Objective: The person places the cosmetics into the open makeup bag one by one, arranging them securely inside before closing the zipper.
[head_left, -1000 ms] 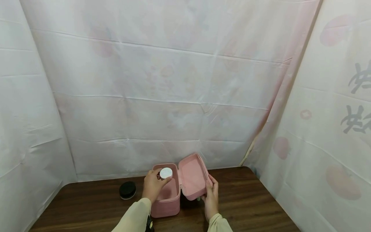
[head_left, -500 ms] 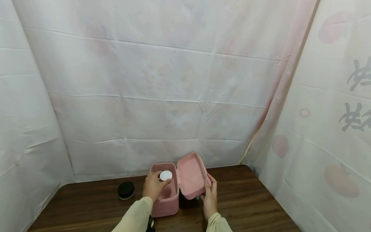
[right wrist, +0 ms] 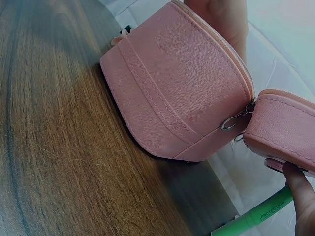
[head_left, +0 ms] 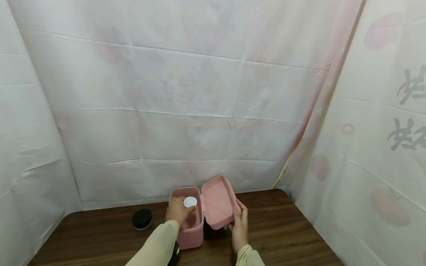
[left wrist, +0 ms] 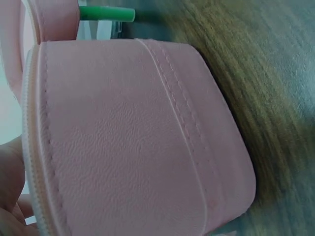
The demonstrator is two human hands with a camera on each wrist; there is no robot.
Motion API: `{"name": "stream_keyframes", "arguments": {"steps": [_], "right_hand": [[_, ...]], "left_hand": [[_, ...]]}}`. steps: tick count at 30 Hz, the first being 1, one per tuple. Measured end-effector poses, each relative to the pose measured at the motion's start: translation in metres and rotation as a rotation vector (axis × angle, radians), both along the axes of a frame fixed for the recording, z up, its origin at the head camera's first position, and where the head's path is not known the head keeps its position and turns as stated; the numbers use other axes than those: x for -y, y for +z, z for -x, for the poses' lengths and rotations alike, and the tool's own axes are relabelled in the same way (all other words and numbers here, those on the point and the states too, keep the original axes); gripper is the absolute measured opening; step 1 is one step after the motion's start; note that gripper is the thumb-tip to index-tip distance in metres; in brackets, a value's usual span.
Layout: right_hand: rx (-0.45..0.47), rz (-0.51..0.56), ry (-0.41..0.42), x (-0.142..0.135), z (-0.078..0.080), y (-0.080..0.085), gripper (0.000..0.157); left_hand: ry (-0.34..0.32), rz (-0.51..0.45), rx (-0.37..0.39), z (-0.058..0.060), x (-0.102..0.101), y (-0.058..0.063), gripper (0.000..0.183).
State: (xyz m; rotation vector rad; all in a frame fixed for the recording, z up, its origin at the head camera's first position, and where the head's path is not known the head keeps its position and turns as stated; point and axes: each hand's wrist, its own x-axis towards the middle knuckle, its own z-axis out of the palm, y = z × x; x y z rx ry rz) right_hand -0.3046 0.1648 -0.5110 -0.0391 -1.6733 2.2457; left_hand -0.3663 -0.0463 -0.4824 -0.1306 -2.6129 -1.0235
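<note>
A pink zip-up cosmetic case point(head_left: 190, 240) stands on the table with its lid point(head_left: 217, 202) swung out to the right. My left hand point(head_left: 178, 211) reaches into the case's opening and pinches a small round container with a white top point(head_left: 190, 201); the container's lower part is hidden. My right hand point(head_left: 240, 225) grips the lid's right edge, fingers on its outer side. In the left wrist view the case's front wall hides most of my left hand point(left wrist: 11, 182). From the right wrist, the right-hand fingers point(right wrist: 298, 184) show under the lid.
A round black-lidded jar point(head_left: 142, 218) sits on the dark wooden table point(head_left: 100, 236), left of the case. A green tube point(right wrist: 258, 215) with printed lettering is beyond the case, below the lid. Pale printed cloth point(head_left: 186, 92) hangs behind and at both sides.
My left hand has lowered the white-topped container a little further into the case. The right hand keeps its hold on the lid. The whole view has shifted slightly.
</note>
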Motion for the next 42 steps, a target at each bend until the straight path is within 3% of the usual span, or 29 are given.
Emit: {"name": "stream_keyframes", "arguments": {"steps": [7,14,23,31,42], "right_hand": [[0.007,0.004,-0.003,-0.002,0.000,0.001,0.052],[0.012,0.006,0.000,-0.001,-0.001,-0.001,0.052],[0.015,-0.002,0.004,-0.002,0.002,-0.003,0.053],[0.003,0.004,0.010,-0.002,0.000,-0.001,0.052],[-0.003,-0.004,0.011,-0.002,-0.001,-0.002,0.052]], "left_hand": [[0.021,0.084,-0.052,0.014,-0.004,-0.007,0.035],[0.063,0.083,0.003,0.023,-0.007,-0.013,0.034],[0.055,0.070,0.040,0.030,-0.007,-0.025,0.028],[0.048,0.037,0.058,0.033,-0.006,-0.032,0.032],[0.081,0.140,0.042,0.033,-0.012,-0.039,0.035]]}}
